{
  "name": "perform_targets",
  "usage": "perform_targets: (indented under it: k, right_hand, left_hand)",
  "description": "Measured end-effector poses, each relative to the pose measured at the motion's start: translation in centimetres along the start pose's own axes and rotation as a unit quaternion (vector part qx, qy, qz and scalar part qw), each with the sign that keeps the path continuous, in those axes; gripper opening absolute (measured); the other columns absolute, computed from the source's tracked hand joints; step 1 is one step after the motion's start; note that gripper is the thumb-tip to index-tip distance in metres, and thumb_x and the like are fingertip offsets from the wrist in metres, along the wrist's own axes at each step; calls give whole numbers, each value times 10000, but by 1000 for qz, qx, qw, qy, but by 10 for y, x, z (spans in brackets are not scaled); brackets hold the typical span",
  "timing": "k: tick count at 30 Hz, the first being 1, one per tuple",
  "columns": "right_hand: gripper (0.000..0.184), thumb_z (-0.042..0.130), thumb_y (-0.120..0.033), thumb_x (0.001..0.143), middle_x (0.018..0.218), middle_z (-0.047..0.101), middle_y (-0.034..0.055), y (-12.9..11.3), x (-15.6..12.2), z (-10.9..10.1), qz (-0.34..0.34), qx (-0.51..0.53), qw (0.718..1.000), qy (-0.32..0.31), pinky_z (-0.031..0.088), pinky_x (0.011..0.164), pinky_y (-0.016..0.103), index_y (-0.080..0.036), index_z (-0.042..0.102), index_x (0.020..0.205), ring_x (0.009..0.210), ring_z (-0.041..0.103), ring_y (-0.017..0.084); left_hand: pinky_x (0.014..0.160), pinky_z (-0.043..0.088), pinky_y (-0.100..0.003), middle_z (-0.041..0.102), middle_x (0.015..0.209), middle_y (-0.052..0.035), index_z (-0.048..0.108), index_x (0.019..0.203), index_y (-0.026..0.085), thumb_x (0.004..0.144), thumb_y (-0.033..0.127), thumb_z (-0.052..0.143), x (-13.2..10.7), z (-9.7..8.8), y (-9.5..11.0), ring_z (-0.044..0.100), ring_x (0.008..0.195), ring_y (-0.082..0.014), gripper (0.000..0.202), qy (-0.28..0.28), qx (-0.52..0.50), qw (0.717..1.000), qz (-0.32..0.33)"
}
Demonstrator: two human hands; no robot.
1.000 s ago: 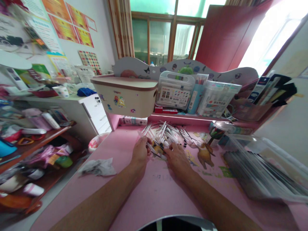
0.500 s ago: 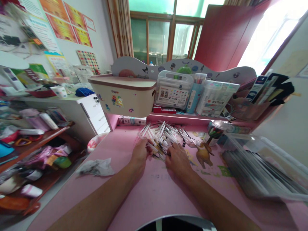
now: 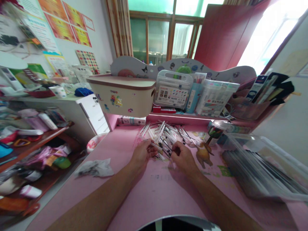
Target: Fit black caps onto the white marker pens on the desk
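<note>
A loose pile of white pens (image 3: 166, 131), with thin dark sticks mixed in, lies on the pink desk. At its near left edge, my left hand (image 3: 142, 153) is closed around a white pen (image 3: 156, 147) that points to the right. My right hand (image 3: 184, 158), at the near right edge, has thumb and forefinger pinched at the end of a thin black stick (image 3: 166, 143). A few more pens and dark pieces lie between the two hands. Small black caps appear among the sticks, too small to make out well.
A clear plastic bin (image 3: 262, 166) of dark, flat items stands at right, near a jar of pens (image 3: 215, 130). A crumpled tissue (image 3: 95, 167) lies at left. Along the shelf sit a lidded beige box (image 3: 122, 98) and marker cases (image 3: 173, 89).
My right hand has moved slightly right, away from my left hand, and its fingers look more pinched. The left hand stays nearly in place, still with the white pen.
</note>
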State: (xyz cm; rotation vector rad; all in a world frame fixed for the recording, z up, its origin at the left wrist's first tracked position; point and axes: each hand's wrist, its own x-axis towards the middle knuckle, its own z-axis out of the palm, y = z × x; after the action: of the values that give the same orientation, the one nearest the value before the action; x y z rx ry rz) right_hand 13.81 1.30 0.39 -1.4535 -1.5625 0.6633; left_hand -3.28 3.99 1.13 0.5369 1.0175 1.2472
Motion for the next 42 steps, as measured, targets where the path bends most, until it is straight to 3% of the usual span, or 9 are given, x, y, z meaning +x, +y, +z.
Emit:
perform_targets:
  k: [4,8,11,16,19,23,29,37,42]
  right_hand:
    - [308,554,-215,703,744,577,-19,-5,-2,-4,65,236,969,-35,392,547,256,-205,645,998,609,505,135]
    - [175,697,-272,693,770,625,-13,-12,-3,-10,113,354,926,-63,431,528,250,-207,634,843,586,529,120]
    - [223,771,-287,654,737,635,-25,-13,-2,-13,124,398,908,-54,462,512,259,-212,612,793,558,553,123]
    - [178,769,-303,673,557,579,-35,-12,-4,-12,94,388,916,-39,438,491,244,-187,679,775,496,519,114]
    - [131,723,-293,708,616,626,0,-15,-7,-12,81,389,917,-22,439,513,245,-178,717,769,552,545,124]
    - [217,667,-378,739,679,670,50,-16,-7,-11,95,400,911,-6,463,549,266,-169,726,745,627,599,159]
    - [179,679,-344,703,698,639,8,-17,-7,-8,134,414,900,-1,454,533,244,-206,628,805,660,611,161]
    - [253,591,-445,830,687,553,-28,-18,-13,-6,81,354,929,-75,439,549,244,-231,575,965,595,526,127]
    - [419,672,-388,779,950,591,12,-17,-15,-9,42,315,935,-156,497,624,266,-271,509,1147,784,598,162]
  left_hand:
    - [395,473,-191,657,582,-67,581,827,127,943,199,477,-4,3,1,596,418,-128,172,-23,-2,999,-36]
    - [407,491,-178,674,613,-56,581,852,126,962,183,477,-6,6,1,617,441,-116,161,-27,-40,997,-60]
    - [427,518,-174,683,619,-61,590,854,111,975,184,479,-8,8,2,646,472,-118,180,-24,-65,993,-92]
    - [480,561,-182,703,626,-78,597,848,86,981,146,466,-13,12,4,680,507,-123,196,-10,-87,988,-126]
    - [491,572,-189,717,645,-86,601,863,80,979,138,472,-15,13,4,699,527,-135,183,-6,-100,986,-133]
    - [496,578,-196,717,645,-94,603,850,74,976,132,471,-13,12,3,706,532,-146,192,-11,-109,985,-131]
    - [503,584,-195,725,661,-99,609,852,81,978,138,476,-12,10,0,708,535,-142,192,-27,-110,985,-132]
    - [534,604,-210,742,698,-117,630,886,79,970,130,497,-21,13,-2,726,568,-156,165,-92,-142,973,-157]
    - [503,591,-186,712,613,-88,627,842,68,999,145,435,-25,16,6,693,494,-132,260,-100,-168,963,-185]
